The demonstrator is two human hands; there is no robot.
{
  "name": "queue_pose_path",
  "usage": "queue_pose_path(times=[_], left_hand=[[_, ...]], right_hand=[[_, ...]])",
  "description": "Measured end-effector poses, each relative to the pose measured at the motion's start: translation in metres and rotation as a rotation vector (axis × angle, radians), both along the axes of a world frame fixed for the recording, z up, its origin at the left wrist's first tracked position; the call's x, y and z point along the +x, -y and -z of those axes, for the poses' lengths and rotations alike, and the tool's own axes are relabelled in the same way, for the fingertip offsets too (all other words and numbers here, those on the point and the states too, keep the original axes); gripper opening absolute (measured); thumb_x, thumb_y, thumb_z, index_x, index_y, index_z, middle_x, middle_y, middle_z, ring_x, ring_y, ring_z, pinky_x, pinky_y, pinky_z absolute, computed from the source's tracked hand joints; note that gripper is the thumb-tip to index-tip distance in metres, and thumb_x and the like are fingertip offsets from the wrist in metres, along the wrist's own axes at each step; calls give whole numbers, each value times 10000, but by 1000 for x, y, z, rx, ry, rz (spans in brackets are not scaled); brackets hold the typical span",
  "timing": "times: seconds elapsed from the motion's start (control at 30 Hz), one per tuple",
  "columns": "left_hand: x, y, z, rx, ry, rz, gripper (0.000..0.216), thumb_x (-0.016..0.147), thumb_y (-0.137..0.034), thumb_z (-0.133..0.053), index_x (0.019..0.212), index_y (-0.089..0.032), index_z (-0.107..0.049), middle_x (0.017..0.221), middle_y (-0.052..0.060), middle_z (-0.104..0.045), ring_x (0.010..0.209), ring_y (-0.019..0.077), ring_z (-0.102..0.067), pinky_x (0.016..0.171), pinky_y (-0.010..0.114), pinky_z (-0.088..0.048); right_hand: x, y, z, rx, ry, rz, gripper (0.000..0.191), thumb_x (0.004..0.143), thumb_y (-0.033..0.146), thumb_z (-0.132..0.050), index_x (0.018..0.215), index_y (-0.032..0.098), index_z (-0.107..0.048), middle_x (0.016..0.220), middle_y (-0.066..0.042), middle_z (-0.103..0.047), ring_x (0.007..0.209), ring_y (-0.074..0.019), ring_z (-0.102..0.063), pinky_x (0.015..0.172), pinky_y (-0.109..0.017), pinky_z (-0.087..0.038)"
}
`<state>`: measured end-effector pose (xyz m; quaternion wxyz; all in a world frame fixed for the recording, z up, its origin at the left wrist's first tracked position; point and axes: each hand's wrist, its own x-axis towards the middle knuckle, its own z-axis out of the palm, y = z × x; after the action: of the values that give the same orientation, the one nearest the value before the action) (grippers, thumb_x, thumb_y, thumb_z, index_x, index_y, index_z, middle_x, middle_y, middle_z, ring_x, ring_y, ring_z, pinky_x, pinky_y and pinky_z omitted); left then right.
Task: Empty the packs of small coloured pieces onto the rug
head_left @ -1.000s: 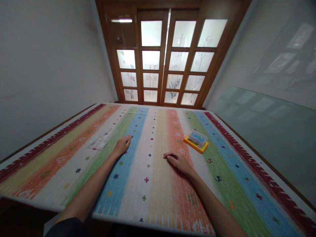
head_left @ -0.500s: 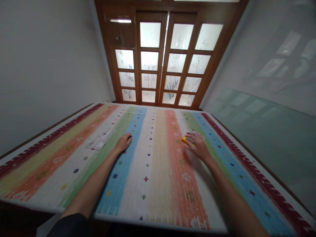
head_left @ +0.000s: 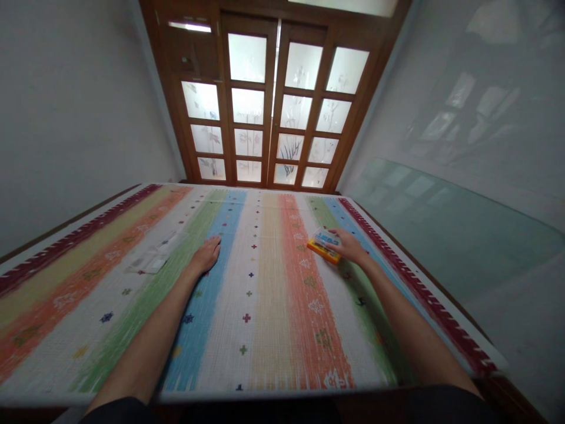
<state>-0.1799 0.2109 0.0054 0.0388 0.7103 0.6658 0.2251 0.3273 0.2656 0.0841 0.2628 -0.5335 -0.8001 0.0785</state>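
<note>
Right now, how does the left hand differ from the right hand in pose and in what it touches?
The left hand lies flat, palm down, on the striped cloth, holding nothing; the right hand grips the orange-edged box. The left hand rests near the green and blue stripes; the right hand is farther right, by the green stripe near the red border. Both hands reach forward with bare forearms.

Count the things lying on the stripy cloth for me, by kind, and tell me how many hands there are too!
Orange box, held by the right hand: 1
Clear plastic packets, near the left hand: 2, perhaps more, too pale to tell
Hands: 2
Total: 5
</note>
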Motion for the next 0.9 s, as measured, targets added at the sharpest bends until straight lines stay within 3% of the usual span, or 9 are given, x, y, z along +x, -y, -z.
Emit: queue_pose_path(times=[0.17, 0.4, 0.5, 0.6, 0.63, 0.7, 0.8, 0.9], left_hand=[[2, 1, -1, -20, -21, 12, 516, 963, -343, -345, 1346, -108, -600, 1468, 179, -596, 1442, 281, -489, 1218, 476, -353], [6, 11, -11, 87, 2, 34, 497, 971, -282, -315, 1378, -156, -572, 1466, 122, -611, 1467, 259, -456, 1258, 516, -295], [13, 19, -19, 175, 47, 67, 507, 949, -215, -320, 1392, -192, -564, 1430, 97, -642, 1436, 247, -496, 1256, 541, -306], [33, 36, -29, 210, 112, 110, 486, 954, -253, -360, 1394, -203, -560, 1424, 107, -642, 1404, 280, -528, 1238, 557, -332], [43, 44, -32, 197, 131, 145, 480, 954, -288, -399, 1399, -200, -553, 1428, 119, -636, 1407, 303, -520, 1224, 567, -346], [68, 63, -37, 115, 173, 362, 567, 930, -376, -519, 1464, -189, -484, 1480, 154, -579, 1386, 321, -535, 1187, 529, -407], [108, 86, -40, -8, 244, 667, 882, 822, -486, -725, 1560, -197, -338, 1514, 186, -518, 1363, 323, -540, 1162, 489, -432], [136, 94, -36, -52, 285, 792, 892, 764, -428, -799, 1533, -239, -390, 1474, 164, -552, 1361, 335, -519, 1168, 517, -404]], right_hand=[[-31, 32, 2, -2, 18, -199, 427, 872, 457, -683, 1209, 197, -647, 1214, -142, -702, 1113, -305, -668, 997, -465, -516], [-84, 96, 33, 3, 174, -595, 475, 909, 371, -657, 1320, 142, -597, 1276, -198, -667, 1147, -299, -660, 973, -442, -527], [-100, 108, 38, 86, 293, -600, 431, 910, 302, -630, 1309, 140, -608, 1320, -218, -642, 1165, -308, -653, 988, -461, -523], [-115, 114, 40, 143, 424, -576, 342, 901, 264, -620, 1212, 127, -654, 1271, -212, -664, 1127, -301, -669, 984, -450, -533], [-121, 116, 41, 163, 462, -569, 318, 900, 252, -614, 1184, 117, -665, 1255, -214, -672, 1120, -300, -674, 983, -441, -538], [-132, 120, 45, 226, 525, -556, 322, 898, 221, -602, 1177, 76, -670, 1249, -246, -673, 1129, -313, -676, 990, -434, -544], [-145, 125, 56, 363, 593, -553, 368, 907, 177, -568, 1224, 12, -657, 1294, -311, -645, 1193, -354, -656, 1029, -478, -533], [-151, 127, 68, 450, 649, -545, 364, 921, 159, -538, 1224, 1, -664, 1258, -318, -669, 1180, -367, -672, 1032, -512, -537]])
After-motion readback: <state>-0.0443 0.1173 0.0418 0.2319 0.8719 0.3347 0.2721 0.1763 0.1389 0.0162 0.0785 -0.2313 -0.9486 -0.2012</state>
